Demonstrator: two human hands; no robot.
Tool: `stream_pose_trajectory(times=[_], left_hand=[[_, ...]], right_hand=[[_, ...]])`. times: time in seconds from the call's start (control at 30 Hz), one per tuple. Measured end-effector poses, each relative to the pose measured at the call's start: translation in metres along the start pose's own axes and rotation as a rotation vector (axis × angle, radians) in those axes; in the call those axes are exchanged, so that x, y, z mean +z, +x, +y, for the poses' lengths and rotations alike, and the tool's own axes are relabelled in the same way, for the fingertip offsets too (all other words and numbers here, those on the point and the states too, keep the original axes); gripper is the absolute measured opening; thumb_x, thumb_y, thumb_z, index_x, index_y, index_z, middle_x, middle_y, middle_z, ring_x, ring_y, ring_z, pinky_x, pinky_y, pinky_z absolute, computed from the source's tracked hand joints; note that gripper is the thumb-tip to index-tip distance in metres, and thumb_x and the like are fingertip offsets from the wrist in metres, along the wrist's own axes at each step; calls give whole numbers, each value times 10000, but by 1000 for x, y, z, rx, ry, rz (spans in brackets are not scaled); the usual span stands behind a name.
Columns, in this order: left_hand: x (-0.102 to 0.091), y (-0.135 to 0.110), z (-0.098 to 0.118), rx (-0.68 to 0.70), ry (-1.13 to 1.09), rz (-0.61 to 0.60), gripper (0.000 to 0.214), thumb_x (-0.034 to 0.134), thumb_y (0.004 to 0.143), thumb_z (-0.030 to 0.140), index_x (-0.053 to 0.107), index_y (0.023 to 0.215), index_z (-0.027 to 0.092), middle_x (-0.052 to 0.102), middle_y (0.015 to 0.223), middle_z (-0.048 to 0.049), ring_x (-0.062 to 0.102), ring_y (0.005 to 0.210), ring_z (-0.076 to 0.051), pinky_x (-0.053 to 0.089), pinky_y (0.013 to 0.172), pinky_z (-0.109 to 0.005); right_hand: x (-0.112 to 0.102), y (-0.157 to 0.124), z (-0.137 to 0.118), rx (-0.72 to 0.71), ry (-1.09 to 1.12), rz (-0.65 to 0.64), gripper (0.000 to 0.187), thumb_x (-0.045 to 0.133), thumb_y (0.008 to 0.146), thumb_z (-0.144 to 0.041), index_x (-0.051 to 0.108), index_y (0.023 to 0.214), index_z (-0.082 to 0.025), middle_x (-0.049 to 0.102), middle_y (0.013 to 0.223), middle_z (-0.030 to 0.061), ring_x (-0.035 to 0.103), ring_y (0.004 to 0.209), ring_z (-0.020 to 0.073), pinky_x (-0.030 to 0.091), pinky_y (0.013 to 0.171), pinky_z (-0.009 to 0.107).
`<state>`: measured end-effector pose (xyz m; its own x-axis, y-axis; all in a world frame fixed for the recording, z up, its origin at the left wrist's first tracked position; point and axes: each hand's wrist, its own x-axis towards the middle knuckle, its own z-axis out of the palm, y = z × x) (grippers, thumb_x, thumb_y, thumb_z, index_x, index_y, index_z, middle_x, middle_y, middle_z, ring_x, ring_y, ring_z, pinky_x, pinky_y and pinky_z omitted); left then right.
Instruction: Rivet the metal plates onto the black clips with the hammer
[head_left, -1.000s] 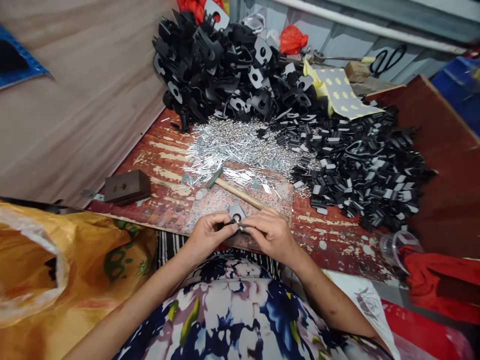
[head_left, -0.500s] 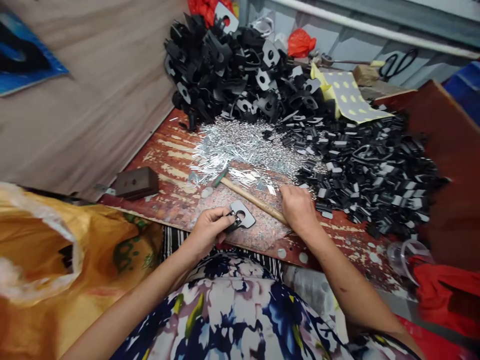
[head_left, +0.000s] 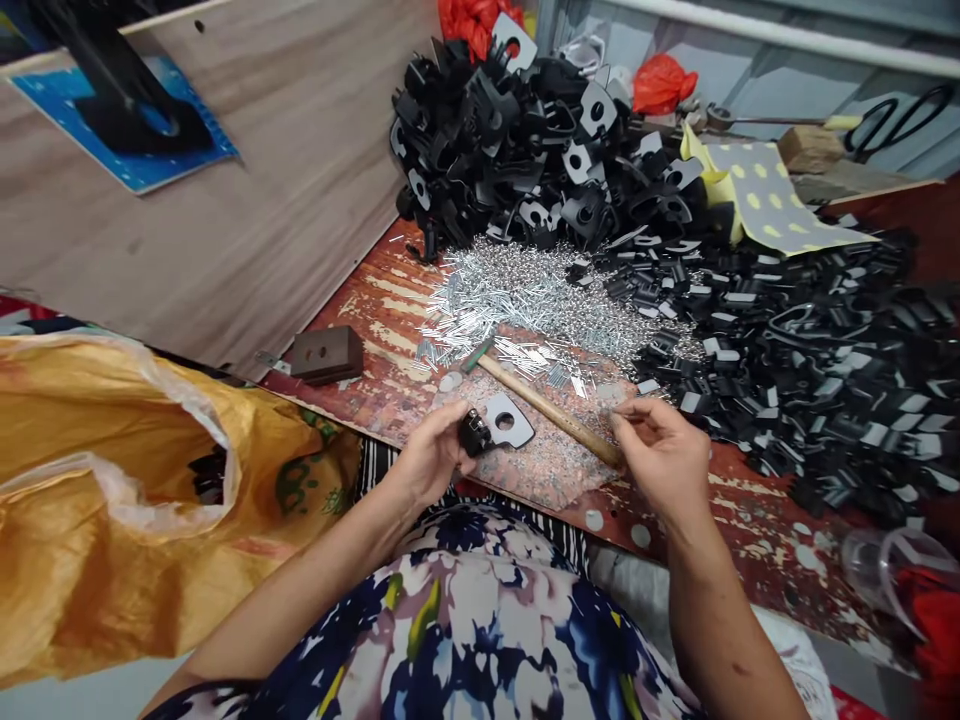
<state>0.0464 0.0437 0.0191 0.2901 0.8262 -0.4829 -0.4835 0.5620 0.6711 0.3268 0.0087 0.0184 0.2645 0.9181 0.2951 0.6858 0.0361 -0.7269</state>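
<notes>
My left hand grips a black plastic clip with a flat grey plate and a round hole, held just over the table's front edge. To the right, my right hand is pinched, thumb against fingers, above the end of a hammer handle. Whatever sits in that pinch is too small to name. The hammer lies on the table between the hands, its wooden handle slanting down to the right. Beyond it spreads a heap of small shiny metal pins.
Black clips with grey plates are piled at the back. Small black parts cover the right side. A brown block sits at the left edge, by a yellow sack. Scissors lie at the back right.
The camera view has shifted left. My right hand has drawn back from the edge of the pin heap, fingers now pinched. The clip in my left hand has turned, showing its hinge end.
</notes>
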Motion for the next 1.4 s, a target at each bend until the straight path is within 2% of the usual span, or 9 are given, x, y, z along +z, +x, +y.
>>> stream_pose_trajectory(times=[0.07,0.17,0.33,0.57,0.8,1.1,1.23,1.33,1.4], left_hand=[[2,2,-2,21,18,-13,311,820,698,444,689,702,163,627,697,-23,494,517,-103,354,341,-191],[5,3,-4,49,55,-46,314,853,700,412,690,658,146,623,675,-25,486,492,-87,393,335,-183],[5,2,-5,56,35,-92,329,881,700,427,738,706,131,657,716,-36,547,527,-101,530,392,-213],[5,3,-7,14,-100,-111,325,921,679,388,735,748,129,662,702,-29,584,566,-115,561,402,-206],[4,4,-14,-9,-175,-67,333,926,671,369,704,755,136,642,677,-1,587,531,-108,577,420,-211],[10,-4,-17,55,-91,-1,360,891,696,412,637,709,156,560,640,32,522,517,-97,490,405,-191],[7,-19,-18,107,13,-89,374,881,730,434,639,800,157,562,698,36,487,557,-75,468,502,-182],[-8,-35,-14,202,135,-56,392,939,678,337,652,885,168,581,756,41,492,630,-67,434,564,-152],[-26,-46,-4,137,154,-21,380,917,717,366,678,932,163,609,795,23,481,608,-57,397,516,-141]], right_hand=[[7,-10,-25,-34,175,-73,72,682,887,-285,734,903,-237,757,833,16,702,723,181,554,678,321],[22,-17,-58,-217,308,-168,126,652,926,-197,757,957,-259,785,976,22,722,906,192,571,846,380],[49,-15,-82,-383,335,-100,203,653,938,-162,778,995,-311,769,1036,10,665,1002,208,515,946,456],[78,-11,-84,-375,320,-36,115,641,959,-229,732,895,-258,723,856,2,647,892,199,472,971,467],[78,-16,-90,-549,60,-11,96,644,947,-205,681,881,-264,743,846,-33,641,892,190,337,1132,524],[86,-24,-85,-667,-85,19,103,625,936,-177,666,882,-255,761,847,-38,649,872,181,331,1120,480],[85,-26,-87,-618,-24,40,90,641,934,-178,674,894,-252,755,826,-30,648,834,175,379,1036,445],[80,-21,-88,-632,-12,-128,136,587,963,-158,694,973,-241,750,875,-2,638,859,179,432,928,389],[72,-16,-82,-672,-80,-302,254,509,989,-118,684,1132,-234,751,973,24,636,914,186,449,894,369]])
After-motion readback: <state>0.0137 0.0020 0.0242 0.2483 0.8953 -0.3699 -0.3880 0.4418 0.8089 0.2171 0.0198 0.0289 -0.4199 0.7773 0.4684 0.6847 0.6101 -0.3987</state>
